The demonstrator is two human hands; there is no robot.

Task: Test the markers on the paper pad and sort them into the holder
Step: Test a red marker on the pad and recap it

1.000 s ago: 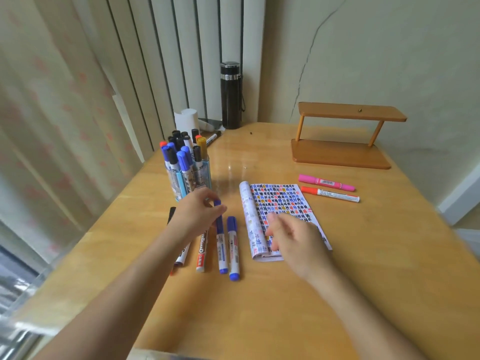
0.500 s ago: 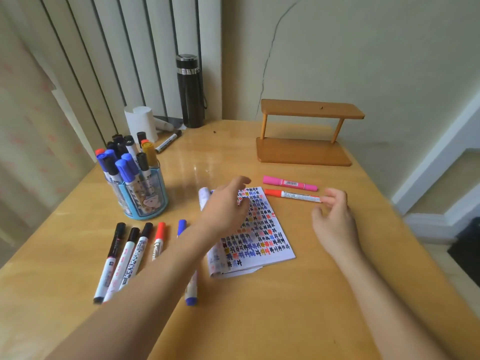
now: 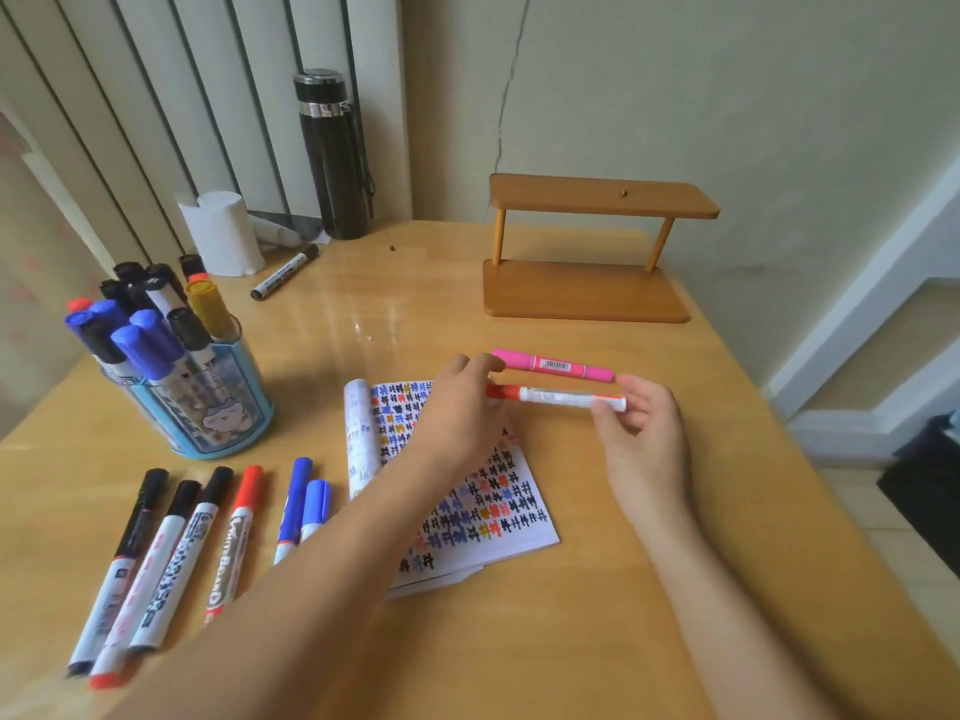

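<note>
Crossing the pad, the left hand seemingly gripped the orange marker by its cap; the right hand now pinched its tail.

Both forearms bare. Left arm reaches in diagonally from lower left, left hand back-up, fingers curled around the cap end of the red-capped marker. Right arm comes in from lower right, right hand pinching the marker's other end between thumb and fingertips. Marker is level between both hands.
</note>
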